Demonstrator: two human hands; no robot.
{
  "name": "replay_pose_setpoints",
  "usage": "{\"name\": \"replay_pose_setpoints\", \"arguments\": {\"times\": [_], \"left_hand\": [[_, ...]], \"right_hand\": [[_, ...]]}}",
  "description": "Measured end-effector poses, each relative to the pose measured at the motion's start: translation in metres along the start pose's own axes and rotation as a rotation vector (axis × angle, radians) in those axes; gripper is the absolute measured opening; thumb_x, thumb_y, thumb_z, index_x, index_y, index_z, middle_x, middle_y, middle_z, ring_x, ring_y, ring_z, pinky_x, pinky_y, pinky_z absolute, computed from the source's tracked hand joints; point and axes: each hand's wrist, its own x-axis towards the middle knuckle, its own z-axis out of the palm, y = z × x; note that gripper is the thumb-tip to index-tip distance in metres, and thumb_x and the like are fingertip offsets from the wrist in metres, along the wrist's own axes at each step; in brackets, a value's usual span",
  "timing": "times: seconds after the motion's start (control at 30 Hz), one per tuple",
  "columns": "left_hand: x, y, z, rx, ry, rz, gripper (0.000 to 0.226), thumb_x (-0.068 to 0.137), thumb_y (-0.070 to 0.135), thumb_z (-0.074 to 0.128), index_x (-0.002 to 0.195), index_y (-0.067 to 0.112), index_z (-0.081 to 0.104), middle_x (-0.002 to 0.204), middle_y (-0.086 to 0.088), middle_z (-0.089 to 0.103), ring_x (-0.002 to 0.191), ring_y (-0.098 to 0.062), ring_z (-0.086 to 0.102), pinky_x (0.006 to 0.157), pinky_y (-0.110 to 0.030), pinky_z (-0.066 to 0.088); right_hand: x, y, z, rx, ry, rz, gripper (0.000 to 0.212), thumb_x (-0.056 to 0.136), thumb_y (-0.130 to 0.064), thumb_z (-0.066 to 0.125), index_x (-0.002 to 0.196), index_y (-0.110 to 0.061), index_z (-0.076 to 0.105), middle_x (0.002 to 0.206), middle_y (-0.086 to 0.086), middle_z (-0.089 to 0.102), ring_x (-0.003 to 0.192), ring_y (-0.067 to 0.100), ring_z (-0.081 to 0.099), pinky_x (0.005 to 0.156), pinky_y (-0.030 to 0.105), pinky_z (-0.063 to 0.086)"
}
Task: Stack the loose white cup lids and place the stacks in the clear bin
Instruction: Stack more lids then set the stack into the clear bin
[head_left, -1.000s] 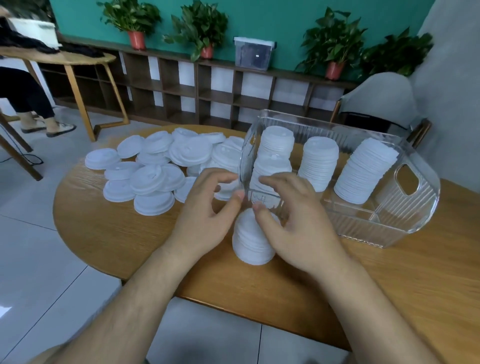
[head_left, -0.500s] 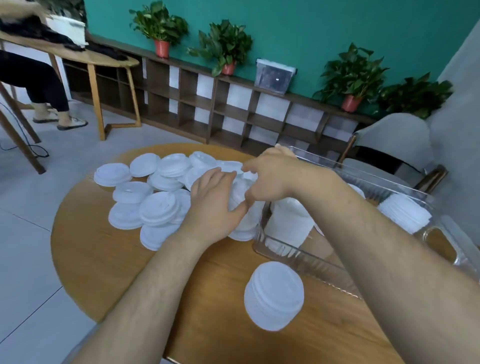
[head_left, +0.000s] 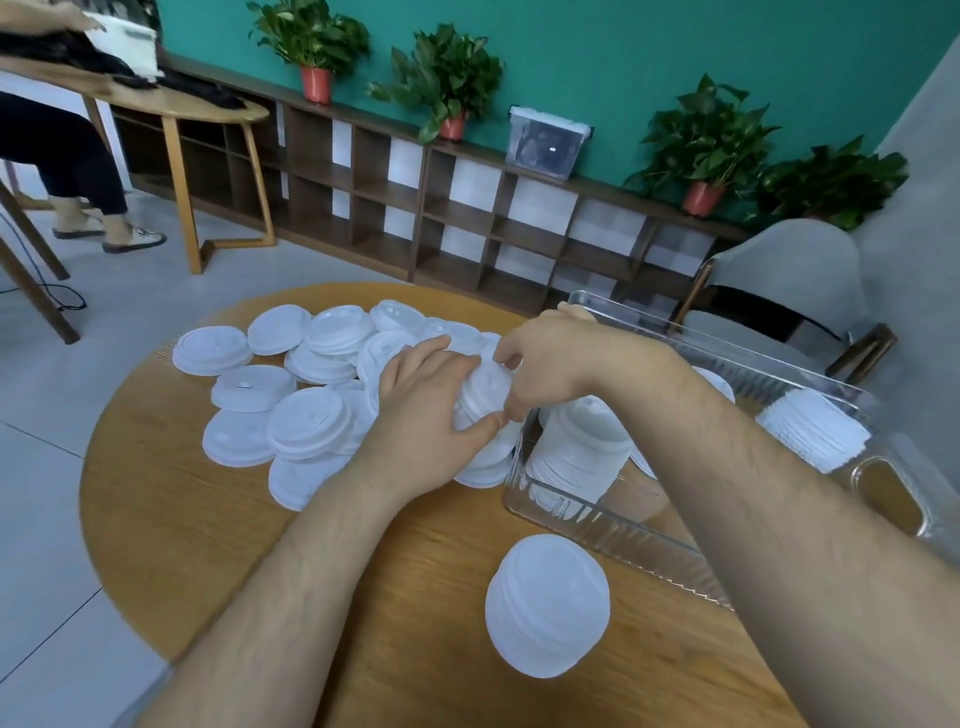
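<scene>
Round white ridged lids, overlapping heap, one seemingly gripped

Bare forearms outstretched, left hand and right hand close together ahead, fingers curled in a grip.

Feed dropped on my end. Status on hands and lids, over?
Left hand, right hand both gripping a lid at the loose pile. Short stack on table, outside clear bin. Nothing in the way.

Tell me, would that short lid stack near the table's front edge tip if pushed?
Probably slides on the smooth table rather than tips: the lid stack looks squat and wide. Likely very light, being thin plastic. Loosely nested lids might splay.
</scene>
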Motion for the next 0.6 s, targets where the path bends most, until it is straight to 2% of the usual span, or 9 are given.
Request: {"name": "replay_pose_setpoints", "arguments": {"times": [0.1,0.2,0.3,0.37,0.43,0.47,0.53,0.6], "left_hand": [[-0.002,0.000,-0.002,0.011,0.022,0.016,0.059,0.090,0.049,0.068,0.141,0.021,0.055,0.146,0.009,0.050,0.148,-0.006,0.018,0.109,-0.011,-0.010],[-0.004,-0.001,-0.006,0.023,0.048,0.031,0.060,0.090,0.052,0.067,0.140,0.020,0.056,0.144,0.008,0.052,0.148,-0.006,0.020,0.111,-0.014,-0.007],[-0.006,-0.002,-0.016,0.018,0.083,0.032,0.062,0.088,0.058,0.063,0.137,0.021,0.057,0.144,0.007,0.051,0.147,-0.005,0.022,0.110,-0.009,-0.007],[-0.007,-0.002,-0.025,-0.021,0.114,0.001,0.059,0.089,0.056,0.066,0.136,0.022,0.058,0.146,0.008,0.049,0.145,-0.002,0.021,0.110,-0.009,-0.004],[-0.010,0.001,-0.034,-0.091,0.133,-0.037,0.057,0.085,0.059,0.068,0.133,0.028,0.059,0.144,0.013,0.050,0.143,0.004,0.022,0.114,-0.019,0.005],[-0.011,0.003,-0.039,-0.135,0.134,-0.050,0.055,0.084,0.060,0.068,0.131,0.033,0.059,0.141,0.018,0.051,0.141,0.006,0.024,0.116,-0.026,0.011],[-0.018,0.012,-0.047,-0.231,0.122,-0.057,0.047,0.084,0.054,0.074,0.126,0.040,0.058,0.131,0.027,0.052,0.137,0.005,0.030,0.115,-0.035,0.023],[-0.027,0.023,-0.054,-0.314,0.090,-0.055,0.045,0.083,0.047,0.078,0.123,0.043,0.057,0.126,0.029,0.052,0.130,0.003,0.039,0.109,-0.032,0.033]], "right_hand": [[-0.002,0.000,-0.001,0.023,-0.008,-0.020,0.061,0.077,-0.052,0.076,0.132,-0.029,0.058,0.124,-0.010,0.061,0.127,0.017,0.043,0.121,0.042,0.009],[-0.009,0.001,-0.001,0.061,0.060,-0.048,0.062,0.075,-0.052,0.079,0.128,-0.024,0.061,0.124,-0.009,0.063,0.116,0.016,0.048,0.119,0.041,0.014],[-0.015,0.004,0.003,0.130,0.168,-0.112,0.056,0.076,-0.056,0.078,0.119,-0.024,0.064,0.119,-0.010,0.061,0.115,0.014,0.052,0.122,0.043,0.008],[-0.021,0.006,0.004,0.177,0.237,-0.161,0.049,0.079,-0.057,0.075,0.115,-0.025,0.065,0.116,-0.010,0.061,0.114,0.012,0.052,0.125,0.044,0.003],[-0.034,0.005,0.003,0.267,0.310,-0.205,0.048,0.082,-0.053,0.074,0.122,-0.027,0.064,0.122,-0.012,0.060,0.118,0.006,0.050,0.126,0.042,0.003],[-0.043,0.004,0.004,0.317,0.352,-0.228,0.049,0.083,-0.049,0.076,0.125,-0.028,0.063,0.125,-0.013,0.059,0.119,0.004,0.049,0.126,0.039,0.005],[-0.063,0.002,0.009,0.429,0.422,-0.249,0.052,0.083,-0.043,0.078,0.129,-0.028,0.061,0.128,-0.013,0.058,0.120,0.002,0.048,0.122,0.033,0.022],[-0.086,0.000,0.021,0.559,0.468,-0.245,0.055,0.082,-0.040,0.079,0.132,-0.028,0.060,0.128,-0.014,0.057,0.121,0.003,0.050,0.110,0.026,0.037]]}}
